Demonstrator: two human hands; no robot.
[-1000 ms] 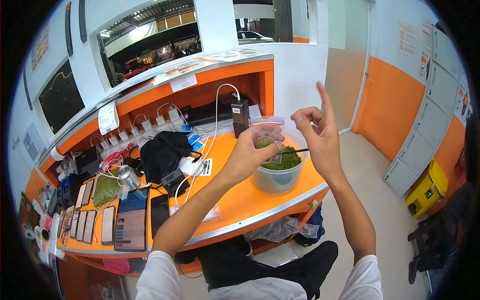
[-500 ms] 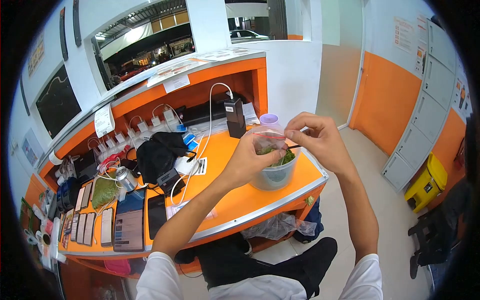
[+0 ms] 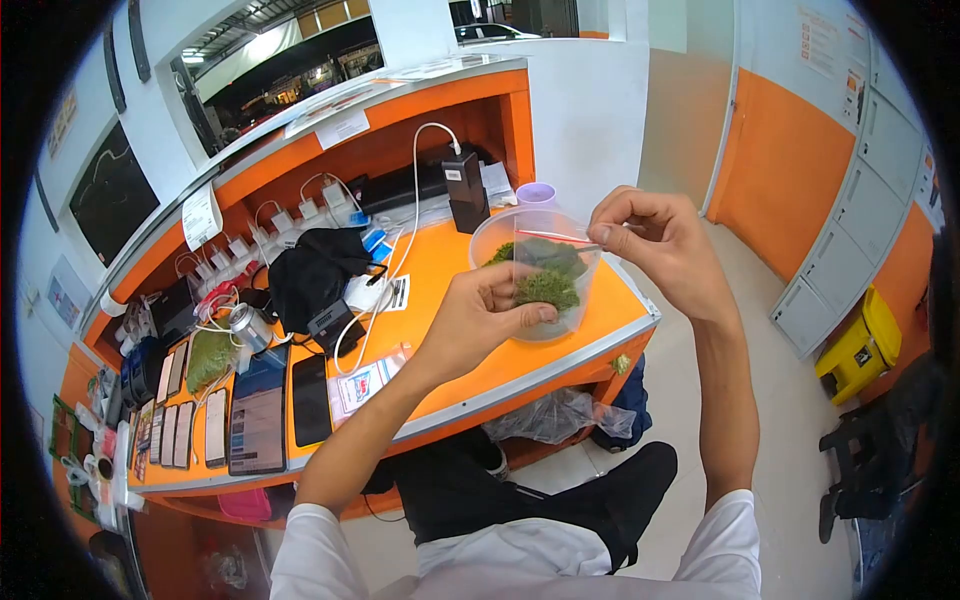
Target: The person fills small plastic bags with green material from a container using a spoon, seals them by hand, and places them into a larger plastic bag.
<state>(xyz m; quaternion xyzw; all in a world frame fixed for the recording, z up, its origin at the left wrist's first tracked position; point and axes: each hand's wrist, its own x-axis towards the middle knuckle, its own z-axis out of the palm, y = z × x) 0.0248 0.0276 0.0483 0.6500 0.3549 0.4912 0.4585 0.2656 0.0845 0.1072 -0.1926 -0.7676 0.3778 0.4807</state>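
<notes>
A small clear zip bag with a red strip along its top hangs in front of a clear plastic tub. Green shredded leafy stuff shows inside the bag, and more green lies in the tub behind. My left hand is closed on the bag's lower left part, thumb over its front. My right hand pinches the top right corner near the red strip. A dark thin tool seems to lie at its fingertips, partly hidden.
On the orange desk are a black power bank, a purple cup, a black cloth bag, a can, a tablet, several phones and a pack of small bags.
The zip bag now shows upright with green stuff at its bottom. My left hand has moved lower on it, and my right hand has shifted slightly right. The view has tilted down.
</notes>
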